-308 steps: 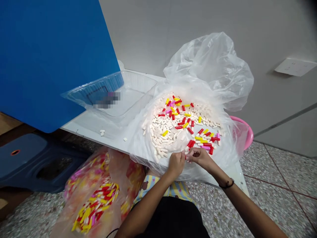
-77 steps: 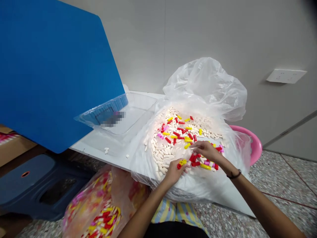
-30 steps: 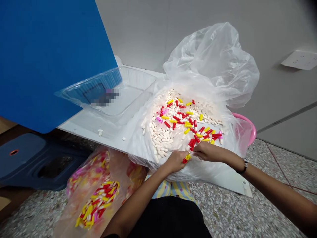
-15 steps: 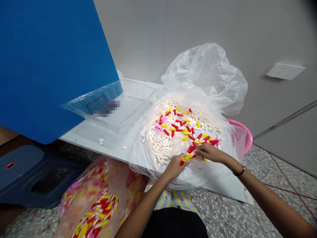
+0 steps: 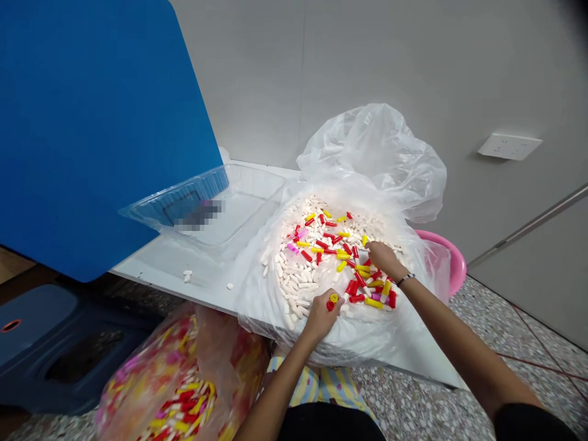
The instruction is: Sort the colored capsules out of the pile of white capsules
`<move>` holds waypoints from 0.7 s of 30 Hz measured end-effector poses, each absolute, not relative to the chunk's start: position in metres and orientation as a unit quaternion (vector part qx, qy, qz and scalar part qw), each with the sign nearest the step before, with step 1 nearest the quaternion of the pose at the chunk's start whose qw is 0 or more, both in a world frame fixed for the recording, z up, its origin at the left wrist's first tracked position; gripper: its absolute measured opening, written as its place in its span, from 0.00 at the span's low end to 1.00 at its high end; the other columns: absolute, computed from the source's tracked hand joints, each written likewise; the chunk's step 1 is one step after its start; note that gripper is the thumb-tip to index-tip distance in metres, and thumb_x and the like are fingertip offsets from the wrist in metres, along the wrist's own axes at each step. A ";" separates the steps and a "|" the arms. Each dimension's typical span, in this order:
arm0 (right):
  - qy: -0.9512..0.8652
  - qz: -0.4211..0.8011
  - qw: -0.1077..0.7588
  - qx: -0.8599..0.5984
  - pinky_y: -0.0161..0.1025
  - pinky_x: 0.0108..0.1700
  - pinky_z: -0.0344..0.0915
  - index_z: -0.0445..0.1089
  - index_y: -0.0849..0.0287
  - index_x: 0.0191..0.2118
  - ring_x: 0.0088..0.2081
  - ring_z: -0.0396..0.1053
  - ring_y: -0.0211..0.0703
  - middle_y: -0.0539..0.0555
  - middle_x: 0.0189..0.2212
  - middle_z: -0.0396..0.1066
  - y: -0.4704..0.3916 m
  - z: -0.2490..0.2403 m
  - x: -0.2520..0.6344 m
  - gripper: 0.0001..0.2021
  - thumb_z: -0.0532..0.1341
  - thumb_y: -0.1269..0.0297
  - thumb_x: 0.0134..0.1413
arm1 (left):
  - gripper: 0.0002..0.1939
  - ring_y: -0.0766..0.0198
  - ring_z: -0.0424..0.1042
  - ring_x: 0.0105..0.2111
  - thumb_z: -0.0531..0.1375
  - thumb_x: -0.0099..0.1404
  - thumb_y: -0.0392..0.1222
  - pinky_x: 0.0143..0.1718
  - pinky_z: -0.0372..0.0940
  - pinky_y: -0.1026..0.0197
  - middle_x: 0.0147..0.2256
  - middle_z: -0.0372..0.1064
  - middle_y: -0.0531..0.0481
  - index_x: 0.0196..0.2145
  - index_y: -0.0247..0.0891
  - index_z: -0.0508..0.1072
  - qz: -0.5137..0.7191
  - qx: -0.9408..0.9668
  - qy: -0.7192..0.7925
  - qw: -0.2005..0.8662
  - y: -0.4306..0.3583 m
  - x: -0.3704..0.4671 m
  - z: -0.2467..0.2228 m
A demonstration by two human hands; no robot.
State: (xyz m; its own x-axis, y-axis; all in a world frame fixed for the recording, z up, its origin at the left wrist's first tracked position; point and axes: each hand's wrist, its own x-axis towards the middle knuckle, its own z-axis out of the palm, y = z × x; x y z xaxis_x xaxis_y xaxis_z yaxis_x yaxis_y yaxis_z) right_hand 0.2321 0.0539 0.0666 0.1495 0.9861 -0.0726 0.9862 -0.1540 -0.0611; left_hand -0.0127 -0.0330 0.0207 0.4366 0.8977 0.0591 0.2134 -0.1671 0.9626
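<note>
My left hand (image 5: 323, 315) is closed around a red tube (image 5: 330, 305) and a yellow tube (image 5: 334, 297), their open round ends showing above the fingers. It rests at the near edge of a clear plastic bag (image 5: 257, 288) spread open on the table. Over the pile, my right hand (image 5: 384, 257) has its fingers pinched together beside a yellow tube (image 5: 365, 241); what they hold, if anything, is hidden. Many small white pieces (image 5: 298, 275) lie in the bag. Red, yellow and pink tubes are scattered on them, some with white ends, mostly near the right hand.
A clear plastic tray (image 5: 248, 177) sits left of the bag on the white table (image 5: 156, 260). A pink basin (image 5: 457, 263) shows behind the right edge. Below hangs a bag of coloured tubes (image 5: 184, 392), near a dark blue stool (image 5: 41, 331). A blue panel (image 5: 101, 122) stands at left.
My right hand has moved away from my left, forward over the pile. The left hand has turned so the tubes in it point up. The view has shifted slightly.
</note>
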 end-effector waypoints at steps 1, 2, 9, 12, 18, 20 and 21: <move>0.652 -0.052 -0.009 0.756 0.34 0.41 0.59 0.69 0.63 0.42 0.45 0.68 0.45 0.63 0.42 0.71 0.061 0.064 0.230 0.13 0.54 0.77 0.51 | 0.10 0.69 0.64 0.24 0.53 0.63 0.45 0.30 0.59 0.66 0.23 0.65 0.56 0.29 0.37 0.66 0.347 0.691 0.411 0.484 -0.032 -0.013 0.021; 0.654 -0.057 -0.018 0.755 0.34 0.41 0.59 0.70 0.64 0.40 0.44 0.68 0.45 0.63 0.42 0.71 0.066 0.061 0.229 0.12 0.54 0.78 0.51 | 0.09 0.68 0.65 0.27 0.54 0.62 0.45 0.32 0.59 0.66 0.25 0.66 0.55 0.29 0.37 0.66 0.352 0.697 0.414 0.468 -0.032 -0.013 0.021; 0.630 -0.097 -0.126 0.760 0.38 0.36 0.63 0.68 0.68 0.34 0.37 0.70 0.47 0.65 0.34 0.72 0.063 0.069 0.225 0.09 0.53 0.70 0.54 | 0.07 0.67 0.66 0.31 0.53 0.62 0.41 0.35 0.59 0.66 0.29 0.68 0.54 0.34 0.37 0.69 0.352 0.713 0.399 0.457 -0.032 -0.013 0.022; 0.640 -0.135 -0.203 0.729 0.36 0.35 0.65 0.65 0.65 0.42 0.33 0.71 0.42 0.59 0.32 0.73 0.036 0.086 0.215 0.13 0.50 0.63 0.58 | 0.11 0.68 0.67 0.27 0.51 0.64 0.43 0.33 0.59 0.66 0.25 0.68 0.54 0.32 0.36 0.70 0.340 0.712 0.383 0.481 -0.033 -0.013 0.021; 0.667 -0.380 -0.317 0.557 0.36 0.32 0.67 0.70 0.62 0.31 0.28 0.71 0.41 0.54 0.26 0.73 -0.025 0.104 0.172 0.08 0.61 0.62 0.47 | 0.15 0.68 0.66 0.24 0.51 0.65 0.44 0.30 0.58 0.67 0.22 0.69 0.54 0.26 0.35 0.68 0.316 0.728 0.384 0.472 -0.033 -0.011 0.021; 0.687 -0.379 -0.281 0.553 0.35 0.31 0.66 0.71 0.62 0.29 0.28 0.70 0.40 0.53 0.26 0.73 -0.036 0.105 0.159 0.05 0.62 0.65 0.45 | 0.14 0.68 0.64 0.23 0.51 0.65 0.45 0.28 0.56 0.67 0.22 0.67 0.54 0.26 0.35 0.68 0.310 0.743 0.389 0.448 -0.033 -0.010 0.020; 0.700 -0.361 -0.269 0.555 0.35 0.31 0.65 0.71 0.62 0.29 0.28 0.70 0.40 0.53 0.26 0.73 -0.038 0.106 0.154 0.04 0.62 0.67 0.45 | 0.14 0.68 0.64 0.23 0.51 0.65 0.46 0.28 0.55 0.66 0.22 0.66 0.54 0.27 0.35 0.68 0.307 0.754 0.389 0.432 -0.032 -0.009 0.019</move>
